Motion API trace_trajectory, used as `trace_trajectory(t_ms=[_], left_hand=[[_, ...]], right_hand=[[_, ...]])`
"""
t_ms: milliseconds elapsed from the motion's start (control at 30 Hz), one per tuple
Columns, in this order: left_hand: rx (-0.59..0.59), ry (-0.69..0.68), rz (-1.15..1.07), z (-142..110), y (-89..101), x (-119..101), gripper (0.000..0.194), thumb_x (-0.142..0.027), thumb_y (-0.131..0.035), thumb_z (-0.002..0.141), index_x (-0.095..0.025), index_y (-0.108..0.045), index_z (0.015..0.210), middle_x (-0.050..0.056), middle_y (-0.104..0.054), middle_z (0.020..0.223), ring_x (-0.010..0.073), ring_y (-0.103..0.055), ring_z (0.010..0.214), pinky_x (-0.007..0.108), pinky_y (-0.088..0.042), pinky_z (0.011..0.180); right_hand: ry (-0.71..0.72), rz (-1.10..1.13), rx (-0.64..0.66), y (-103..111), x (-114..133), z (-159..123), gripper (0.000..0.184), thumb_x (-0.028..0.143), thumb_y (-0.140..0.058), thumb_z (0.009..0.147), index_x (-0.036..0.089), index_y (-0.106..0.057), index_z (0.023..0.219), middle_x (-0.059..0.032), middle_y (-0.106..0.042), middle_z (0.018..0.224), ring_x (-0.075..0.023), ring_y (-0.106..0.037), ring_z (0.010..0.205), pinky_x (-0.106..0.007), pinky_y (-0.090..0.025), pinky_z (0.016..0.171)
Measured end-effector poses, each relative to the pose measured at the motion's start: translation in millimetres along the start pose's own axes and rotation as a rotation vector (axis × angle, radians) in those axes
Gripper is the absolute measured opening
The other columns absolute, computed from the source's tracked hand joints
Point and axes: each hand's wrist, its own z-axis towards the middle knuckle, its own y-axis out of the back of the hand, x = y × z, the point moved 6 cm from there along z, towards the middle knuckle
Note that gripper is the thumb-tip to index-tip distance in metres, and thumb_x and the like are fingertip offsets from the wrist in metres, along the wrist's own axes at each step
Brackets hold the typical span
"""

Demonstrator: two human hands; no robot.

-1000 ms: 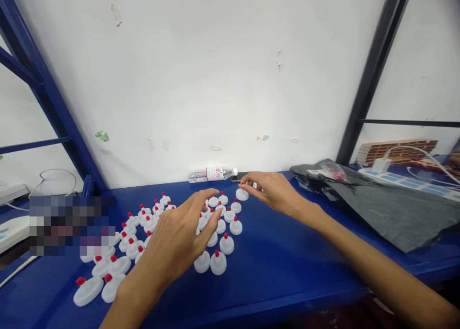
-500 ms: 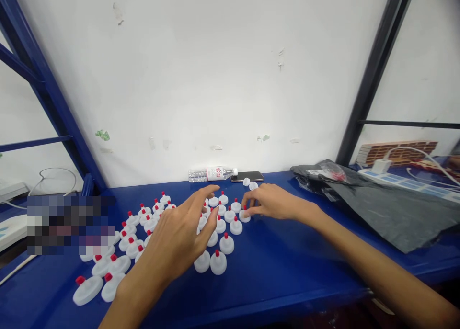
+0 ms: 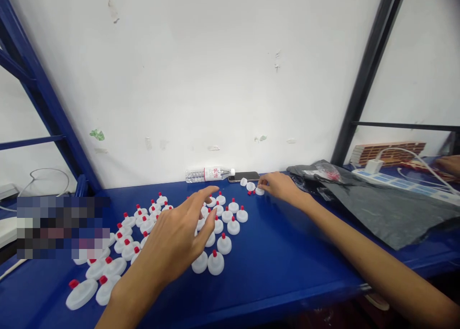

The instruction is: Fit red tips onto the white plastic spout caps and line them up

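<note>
Many white round caps with red tips stand on the blue table, such as one white cap [image 3: 216, 264] near the front and another white cap [image 3: 242, 215] at the right of the group. Above them hovers my left hand [image 3: 183, 228], thumb and fingers apart, holding nothing and hiding some caps. At the back, my right hand [image 3: 280, 185] has its fingers closed on a loose white cap [image 3: 259, 191]. Beside it lie a second loose white cap [image 3: 250, 187], a third [image 3: 243, 181] and small red tips [image 3: 251, 193].
A clear plastic bottle [image 3: 201, 175] lies against the wall next to a phone [image 3: 244, 176]. A grey plastic bag [image 3: 370, 214] spreads over the right side, with a power strip [image 3: 406, 183] and charger behind. Blue rack posts [image 3: 61, 104] rise at the left.
My right hand has moved back and to the right, from a red-tipped cap at the group's edge to the loose caps. My left hand stays spread over the group.
</note>
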Motion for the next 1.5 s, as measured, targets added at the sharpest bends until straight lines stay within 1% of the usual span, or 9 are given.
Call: trace_trajectory(t_ms=[167,267,400,533,767,867,967,1200,1500], left_hand=[[0.013,-0.032,0.0,1,-1.5,-2,0.035,-0.033,-0.045,0.104,-0.028,-0.049,0.139,0.003,-0.074,0.12,0.0242,-0.075,0.089,0.034,-0.055,0.064],[0.031,-0.09,0.022,-1,-7.0,-2,0.046,-0.04,-0.049,0.103,-0.025,-0.044,0.146,0.006,-0.069,0.128,0.0245,-0.075,0.088,0.039,-0.058,0.07],[0.045,-0.17,0.095,-4,-14.6,-1,0.064,-0.05,-0.059,0.098,-0.023,-0.038,0.152,0.011,-0.064,0.138,0.0287,-0.075,0.091,0.041,-0.06,0.068],[0.045,-0.213,0.053,-4,-14.4,0,0.042,-0.037,-0.055,0.102,-0.021,-0.053,0.141,0.009,-0.071,0.125,0.0277,-0.074,0.101,0.038,-0.061,0.072],[0.004,-0.185,0.096,-2,-11.1,1,0.034,-0.031,-0.056,0.102,-0.019,-0.058,0.133,0.008,-0.071,0.124,0.0275,-0.075,0.097,0.042,-0.062,0.077],[0.015,-0.178,0.1,-2,-11.7,1,0.035,-0.031,-0.056,0.102,-0.02,-0.058,0.134,0.008,-0.07,0.125,0.0276,-0.075,0.098,0.043,-0.061,0.08],[0.042,-0.164,0.103,-3,-12.7,2,0.035,-0.032,-0.056,0.102,-0.02,-0.058,0.134,0.009,-0.07,0.125,0.0274,-0.075,0.097,0.042,-0.061,0.079],[0.059,-0.181,0.096,-3,-14.9,3,0.036,-0.032,-0.056,0.102,-0.019,-0.058,0.135,0.01,-0.069,0.127,0.0289,-0.074,0.102,0.046,-0.06,0.089],[0.074,-0.17,0.118,-3,-15.9,4,0.035,-0.034,-0.055,0.102,-0.02,-0.059,0.134,0.01,-0.07,0.126,0.0295,-0.074,0.101,0.045,-0.06,0.086]], right_hand=[[0.048,0.117,-0.099,39,12,-9,0.023,0.037,-0.06,0.097,0.023,-0.079,0.096,-0.0054,-0.079,0.095,-0.0227,-0.071,0.087,-0.029,-0.047,0.069],[0.258,0.549,-0.201,61,48,-26,0.024,0.041,-0.062,0.096,0.024,-0.079,0.097,-0.0023,-0.08,0.094,-0.0195,-0.072,0.084,-0.029,-0.052,0.074],[0.469,0.784,-0.179,58,103,-54,0.017,0.039,-0.069,0.092,0.028,-0.081,0.099,0.0003,-0.081,0.095,-0.0163,-0.072,0.079,-0.027,-0.051,0.064],[0.504,0.938,-0.062,47,129,-68,0.017,0.039,-0.075,0.088,0.028,-0.082,0.098,0.0002,-0.081,0.088,-0.0139,-0.069,0.067,-0.026,-0.049,0.057],[0.246,0.628,-0.193,45,78,-37,0.042,0.049,-0.046,0.104,0.021,-0.077,0.095,-0.0037,-0.079,0.088,-0.016,-0.069,0.069,-0.027,-0.046,0.065],[0.002,0.178,-0.168,27,39,-18,0.032,0.043,-0.05,0.102,0.022,-0.074,0.102,-0.0052,-0.078,0.092,-0.0212,-0.07,0.08,-0.028,-0.04,0.065],[-0.072,0.096,-0.067,4,16,-7,0.017,0.032,-0.063,0.094,0.022,-0.076,0.097,-0.0071,-0.079,0.094,-0.0241,-0.071,0.087,-0.027,-0.038,0.062],[-0.091,0.074,0.023,-20,11,-1,0.02,0.034,-0.065,0.093,0.02,-0.078,0.095,-0.0112,-0.079,0.092,-0.0255,-0.073,0.087,-0.027,-0.041,0.063],[-0.052,0.194,-0.01,-10,15,-3,0.01,0.018,-0.068,0.086,0.019,-0.078,0.086,-0.0092,-0.079,0.09,-0.0259,-0.073,0.083,-0.029,-0.045,0.065]])
